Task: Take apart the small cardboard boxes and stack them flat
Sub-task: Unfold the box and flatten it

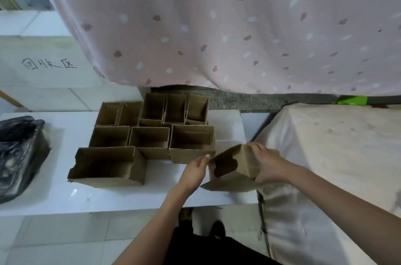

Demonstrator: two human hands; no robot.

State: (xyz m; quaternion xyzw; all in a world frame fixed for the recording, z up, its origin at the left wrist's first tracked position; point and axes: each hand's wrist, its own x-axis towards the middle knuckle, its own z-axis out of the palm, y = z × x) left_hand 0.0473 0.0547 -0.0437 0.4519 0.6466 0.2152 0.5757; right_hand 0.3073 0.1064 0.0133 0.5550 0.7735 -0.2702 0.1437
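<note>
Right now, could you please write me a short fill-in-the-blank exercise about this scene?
1. Both hands hold one small brown cardboard box at the white table's ____ end.
2. The crumpled plastic bag on the table's left is ____.
3. The hanging cloth with petal spots is ____.

Missing words: right; black; pink

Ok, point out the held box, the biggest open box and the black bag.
Held box (243, 165): head view, its top face.
Biggest open box (104, 178): head view, near wall.
Black bag (19, 156): head view, its crumpled middle.
</note>
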